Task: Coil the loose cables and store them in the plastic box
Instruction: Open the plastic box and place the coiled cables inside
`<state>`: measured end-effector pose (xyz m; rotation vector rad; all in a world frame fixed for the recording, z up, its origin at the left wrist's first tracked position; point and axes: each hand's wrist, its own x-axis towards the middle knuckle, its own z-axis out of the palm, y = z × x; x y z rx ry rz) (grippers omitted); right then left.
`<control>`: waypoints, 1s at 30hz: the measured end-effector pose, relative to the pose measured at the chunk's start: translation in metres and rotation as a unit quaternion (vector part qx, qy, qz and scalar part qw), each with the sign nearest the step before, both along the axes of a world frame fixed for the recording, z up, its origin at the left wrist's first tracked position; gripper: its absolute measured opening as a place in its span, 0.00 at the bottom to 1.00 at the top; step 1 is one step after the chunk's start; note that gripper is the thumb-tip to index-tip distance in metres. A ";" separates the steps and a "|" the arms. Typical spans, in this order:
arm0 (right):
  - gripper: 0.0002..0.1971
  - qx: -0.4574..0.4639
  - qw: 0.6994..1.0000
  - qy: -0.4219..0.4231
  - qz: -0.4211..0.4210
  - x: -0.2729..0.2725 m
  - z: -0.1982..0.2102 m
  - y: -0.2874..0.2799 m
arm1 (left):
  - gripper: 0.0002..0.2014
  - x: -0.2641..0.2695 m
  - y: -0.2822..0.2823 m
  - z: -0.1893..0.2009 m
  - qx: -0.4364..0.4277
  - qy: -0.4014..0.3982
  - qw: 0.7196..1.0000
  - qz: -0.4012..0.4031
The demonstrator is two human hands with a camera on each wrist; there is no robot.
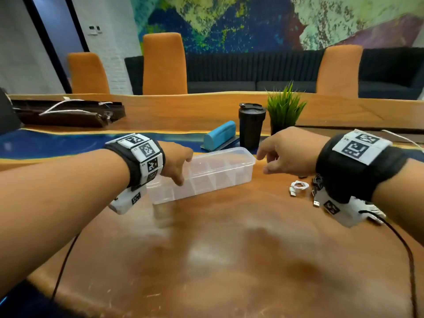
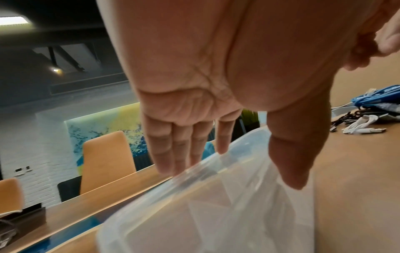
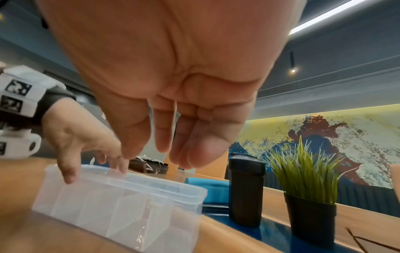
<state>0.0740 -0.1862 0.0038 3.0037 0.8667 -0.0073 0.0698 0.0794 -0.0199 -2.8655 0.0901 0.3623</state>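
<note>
the left hand [image 1: 176, 164] grips the clear plastic box [image 1: 220, 177] on the wooden table [image 1: 229, 260], thumb on the near wall. the right hand [image 1: 289, 152] hovers, seemingly empty, fingers loose. cables [image 1: 298, 188] lie nearby.

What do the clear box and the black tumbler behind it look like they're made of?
Plastic box: translucent, slightly frosted plastic; the dividers and wood table show through its walls. Black tumbler: matte black outside, plastic or coated metal, can't tell which; its lid looks like plastic.
</note>
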 end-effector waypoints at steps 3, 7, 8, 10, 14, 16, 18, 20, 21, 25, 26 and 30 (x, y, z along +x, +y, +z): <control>0.31 -0.045 0.999 0.007 -0.011 0.001 -0.017 0.000 | 0.37 0.004 -0.021 -0.002 -0.057 0.004 0.995 -0.076; 0.41 -0.127 0.991 0.013 -0.036 -0.007 -0.040 -0.007 | 0.35 0.010 -0.056 -0.005 -0.092 0.002 0.985 -0.143; 0.42 -0.131 0.990 0.009 -0.046 -0.009 -0.043 -0.009 | 0.35 0.010 -0.061 -0.006 -0.095 0.000 0.984 -0.152; 0.41 -0.130 0.990 0.002 -0.061 -0.010 -0.045 -0.013 | 0.34 0.011 -0.067 -0.009 -0.101 -0.005 0.982 -0.159; 0.35 -0.146 0.986 -0.018 -0.078 -0.016 -0.048 -0.019 | 0.33 0.005 -0.067 -0.013 -0.066 -0.028 0.986 -0.151; 0.27 -0.155 0.983 -0.043 -0.083 -0.020 -0.050 -0.020 | 0.32 -0.002 -0.066 -0.018 -0.006 -0.051 0.988 -0.149; 0.17 -0.154 0.983 -0.061 -0.078 -0.023 -0.052 -0.018 | 0.27 -0.008 -0.064 -0.022 0.040 -0.069 0.984 -0.161; 0.11 -0.174 0.980 -0.071 -0.068 -0.026 -0.054 -0.016 | 0.20 -0.014 -0.063 -0.025 0.064 -0.081 0.979 -0.174; 0.09 -0.191 0.977 -0.069 -0.059 -0.028 -0.053 -0.014 | 0.18 -0.016 -0.063 -0.026 0.069 -0.085 0.977 -0.181; 0.11 -0.278 0.959 -0.004 -0.048 -0.031 -0.048 -0.002 | 0.09 -0.023 -0.065 -0.030 0.091 -0.089 0.971 -0.204; 0.11 -0.288 0.956 0.012 -0.050 -0.030 -0.048 0.000 | 0.09 -0.025 -0.065 -0.030 0.095 -0.087 0.970 -0.206; 0.08 -0.245 0.968 0.005 -0.055 -0.030 -0.055 -0.001 | 0.08 -0.029 -0.070 -0.032 0.110 -0.073 0.970 -0.205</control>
